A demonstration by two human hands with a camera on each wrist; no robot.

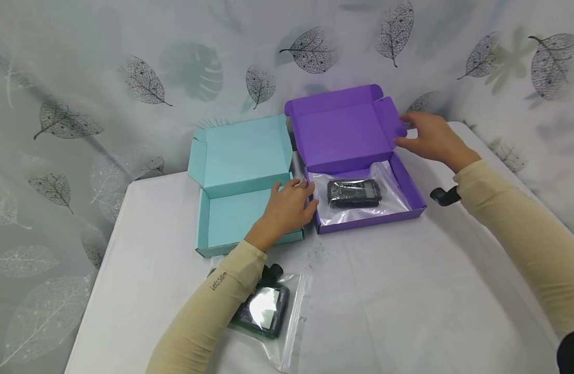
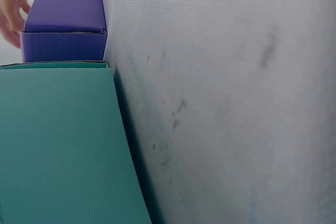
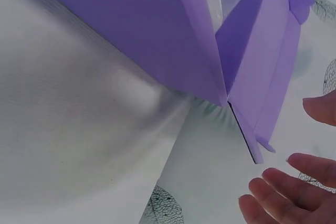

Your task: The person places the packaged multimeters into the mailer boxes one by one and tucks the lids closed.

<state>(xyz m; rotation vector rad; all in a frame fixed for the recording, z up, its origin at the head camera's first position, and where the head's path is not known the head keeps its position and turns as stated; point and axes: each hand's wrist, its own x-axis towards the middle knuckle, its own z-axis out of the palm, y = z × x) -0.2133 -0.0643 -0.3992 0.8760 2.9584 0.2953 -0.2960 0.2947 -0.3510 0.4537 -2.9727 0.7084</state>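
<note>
The purple cardboard box [image 1: 371, 222] lies with its lid [image 1: 343, 130] raised. Inside it, a black handheld device [image 1: 354, 193] with a display rests on a clear plastic bag [image 1: 394, 200]. My right hand [image 1: 434, 137] is at the lid's right side flap; in the right wrist view its fingers [image 3: 278, 190] are spread and apart from the lid. My left hand [image 1: 289, 208] lies over the right wall of the teal box [image 1: 240, 213], fingertips right at the purple box's left edge. That teal box stands with its lid [image 1: 247, 150] up and its inside bare.
A green-edged device [image 1: 268, 311] in a clear zip bag [image 1: 296, 311] lies near the front, partly hidden under my left forearm. A white cloth covers the table [image 1: 385, 291]. Behind the boxes hangs a leaf-patterned curtain [image 1: 193, 72].
</note>
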